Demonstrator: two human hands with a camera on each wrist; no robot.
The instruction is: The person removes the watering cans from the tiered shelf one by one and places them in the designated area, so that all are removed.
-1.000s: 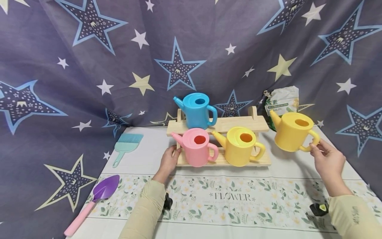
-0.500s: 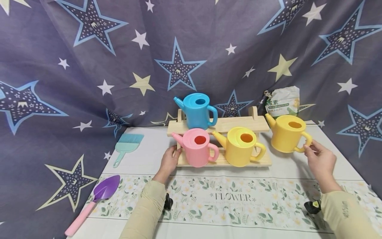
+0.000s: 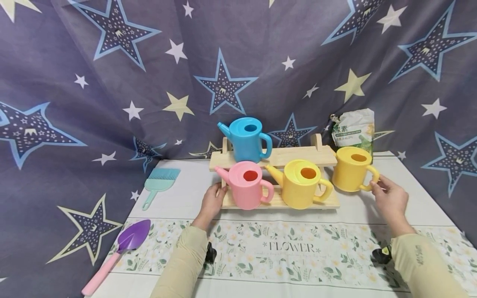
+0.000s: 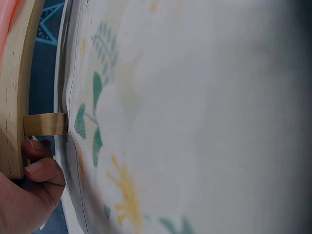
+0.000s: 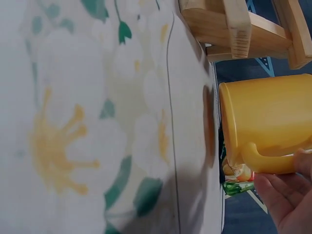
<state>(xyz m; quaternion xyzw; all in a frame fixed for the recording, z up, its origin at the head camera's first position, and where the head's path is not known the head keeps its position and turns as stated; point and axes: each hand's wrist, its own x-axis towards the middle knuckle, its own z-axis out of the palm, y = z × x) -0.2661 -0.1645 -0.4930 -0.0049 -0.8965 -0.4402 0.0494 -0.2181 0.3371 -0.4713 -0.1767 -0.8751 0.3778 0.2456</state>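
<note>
By its handle, my right hand pinches a yellow watering can beside the right end of a two-tier wooden shelf. The right wrist view shows this can raised off the tablecloth; its spout tip is hidden behind the shelf's end in the head view. My left hand grips the left end of the shelf's lower board, fingers curled under the wood. On that board stand a pink watering can and another yellow watering can. A blue watering can stands on the upper board, at left.
Behind the held can leans a white and green bag against the star-patterned curtain. At left on the tablecloth lie a teal brush-like tool and a purple trowel with a pink handle.
My right hand has carried the yellow watering can leftward and slightly down, up to the shelf's right end. My left hand keeps its grip; the other cans stay put.
</note>
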